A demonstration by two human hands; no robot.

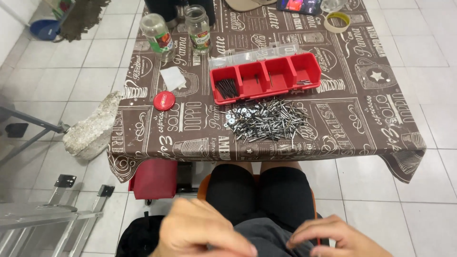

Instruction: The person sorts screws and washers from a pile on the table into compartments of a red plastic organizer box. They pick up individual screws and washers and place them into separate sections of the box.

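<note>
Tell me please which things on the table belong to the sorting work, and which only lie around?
Belong: pile of screws and washers; red compartment tray.

Lying about: two glass jars; red lid; tape roll; white paper.

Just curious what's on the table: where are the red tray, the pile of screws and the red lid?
red tray (247, 95), head view, front wall.
pile of screws (266, 120), head view, middle.
red lid (164, 101), head view, top centre.

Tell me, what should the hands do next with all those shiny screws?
Probably reach up to the pile of screws and washers. Both the left hand and right hand rest empty in the lap, and the red tray holds only a few.
</note>
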